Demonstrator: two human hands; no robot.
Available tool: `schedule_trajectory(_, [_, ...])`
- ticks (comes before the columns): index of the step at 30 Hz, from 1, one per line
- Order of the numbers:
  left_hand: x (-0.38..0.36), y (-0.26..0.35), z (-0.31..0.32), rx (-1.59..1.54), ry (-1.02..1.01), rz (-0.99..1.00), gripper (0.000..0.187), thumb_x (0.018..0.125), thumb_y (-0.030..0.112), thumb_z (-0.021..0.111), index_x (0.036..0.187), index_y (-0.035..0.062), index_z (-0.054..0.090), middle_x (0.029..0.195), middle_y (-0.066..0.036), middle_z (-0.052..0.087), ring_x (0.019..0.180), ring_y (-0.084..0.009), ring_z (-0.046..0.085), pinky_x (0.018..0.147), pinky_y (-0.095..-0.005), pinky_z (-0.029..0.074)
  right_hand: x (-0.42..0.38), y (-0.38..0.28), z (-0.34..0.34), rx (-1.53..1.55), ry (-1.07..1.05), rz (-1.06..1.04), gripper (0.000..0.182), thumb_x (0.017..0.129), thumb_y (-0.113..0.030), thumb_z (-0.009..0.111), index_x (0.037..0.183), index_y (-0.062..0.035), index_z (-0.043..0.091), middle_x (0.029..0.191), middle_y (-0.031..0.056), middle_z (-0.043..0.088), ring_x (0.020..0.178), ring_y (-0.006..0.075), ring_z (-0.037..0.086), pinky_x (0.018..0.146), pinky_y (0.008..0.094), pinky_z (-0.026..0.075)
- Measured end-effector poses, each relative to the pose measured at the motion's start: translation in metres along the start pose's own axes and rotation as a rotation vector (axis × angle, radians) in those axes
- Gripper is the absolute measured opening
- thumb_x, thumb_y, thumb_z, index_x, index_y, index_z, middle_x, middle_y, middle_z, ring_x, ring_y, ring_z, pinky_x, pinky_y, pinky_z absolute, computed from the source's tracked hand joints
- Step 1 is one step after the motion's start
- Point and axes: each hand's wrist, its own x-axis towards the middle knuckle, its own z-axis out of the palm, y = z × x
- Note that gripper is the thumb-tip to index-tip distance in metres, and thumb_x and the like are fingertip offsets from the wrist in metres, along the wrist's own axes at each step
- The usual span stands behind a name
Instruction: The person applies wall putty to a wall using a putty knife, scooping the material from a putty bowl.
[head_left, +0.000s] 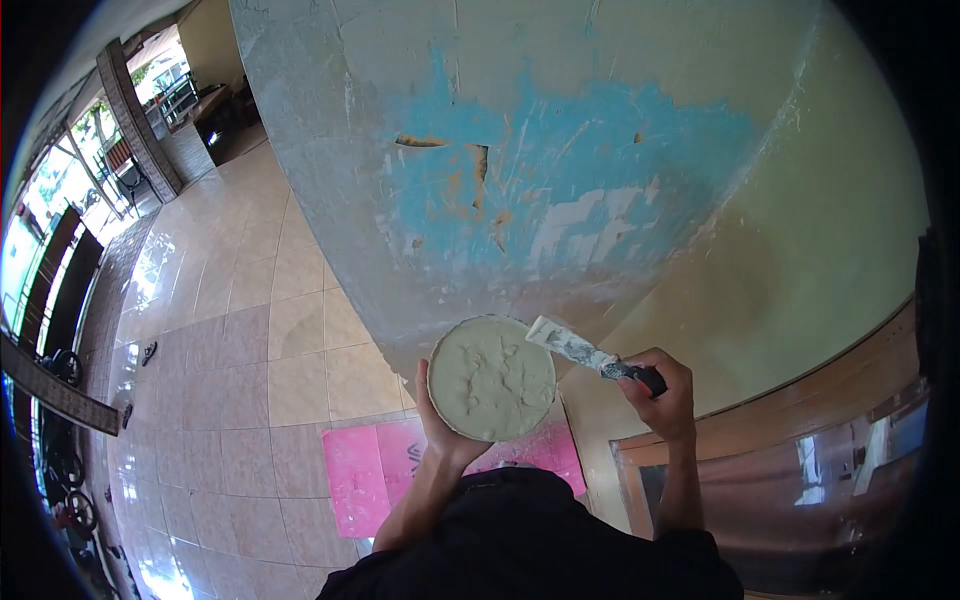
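Observation:
My left hand (440,432) holds up a round pan of pale putty (491,378) from underneath, close to the wall. My right hand (665,395) grips the black handle of a putty knife (585,352). Its putty-smeared blade points left and its tip reaches the pan's upper right rim. In front of both hands stands a wall corner (560,190) with flaking blue paint, grey patches and small gouges.
A pink sheet (370,475) lies on the tiled floor (240,330) at the foot of the wall. A wooden door frame (800,400) with a glass panel is to the right. Far left are windows, a brick pillar and parked bikes.

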Motion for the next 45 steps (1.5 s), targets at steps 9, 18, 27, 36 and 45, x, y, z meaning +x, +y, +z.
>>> schedule_trajectory(9, [-0.005, 0.002, -0.006, -0.086, -0.035, 0.004, 0.078, 0.087, 0.068, 0.041, 0.144, 0.0135, 0.039, 0.145, -0.011, 0.041, 0.13, -0.0337, 0.041, 0.108, -0.056, 0.031, -0.013, 0.011, 0.044, 0.682, -0.226, 0.399, 0.02, 0.091, -0.011, 0.061, 0.105, 0.0028, 0.064, 0.074, -0.0015, 0.056, 0.062, 0.0032, 0.048, 0.058, 0.0202, 0.042])
schedule_trajectory(18, [-0.008, 0.007, -0.004, 0.049, 0.009, 0.099, 0.08, 0.085, 0.071, 0.042, 0.144, 0.0163, 0.04, 0.145, -0.009, 0.041, 0.132, -0.0319, 0.039, 0.108, -0.0549, 0.029, 0.018, -0.006, 0.048, 1.184, -0.17, 0.306, 0.04, 0.094, -0.035, 0.059, 0.116, -0.0027, 0.053, 0.08, 0.0043, 0.058, 0.05, 0.0053, 0.042, 0.044, 0.0202, 0.033])
schedule_trajectory(27, [-0.006, 0.011, -0.015, 0.016, -0.032, 0.113, 0.082, 0.084, 0.069, 0.046, 0.145, 0.0153, 0.035, 0.149, -0.013, 0.033, 0.135, -0.0377, 0.033, 0.11, -0.0627, 0.024, 0.091, 0.009, 0.073, 1.143, 0.3, 0.016, 0.043, 0.097, -0.038, 0.047, 0.13, -0.0099, 0.046, 0.099, 0.0047, 0.056, 0.068, 0.0086, 0.048, 0.058, 0.0213, 0.038])
schedule_trajectory(36, [-0.005, 0.007, -0.007, 0.085, -0.024, 0.114, 0.081, 0.083, 0.07, 0.046, 0.144, 0.0169, 0.039, 0.146, -0.009, 0.039, 0.133, -0.0321, 0.036, 0.109, -0.0558, 0.028, 0.168, 0.048, 0.115, 0.246, 0.81, -0.366, 0.044, 0.092, -0.004, 0.058, 0.134, -0.002, 0.044, 0.12, 0.0109, 0.048, 0.102, 0.0195, 0.049, 0.083, 0.0299, 0.044])
schedule_trajectory(45, [-0.003, 0.007, -0.005, 0.093, -0.017, 0.142, 0.081, 0.083, 0.07, 0.045, 0.144, 0.0166, 0.038, 0.146, -0.009, 0.038, 0.134, -0.0326, 0.035, 0.11, -0.057, 0.026, 0.18, 0.032, 0.129, 0.072, 0.928, -0.357, 0.047, 0.085, 0.006, 0.064, 0.13, -0.0028, 0.055, 0.104, 0.0108, 0.052, 0.087, 0.0206, 0.053, 0.063, 0.0283, 0.045])
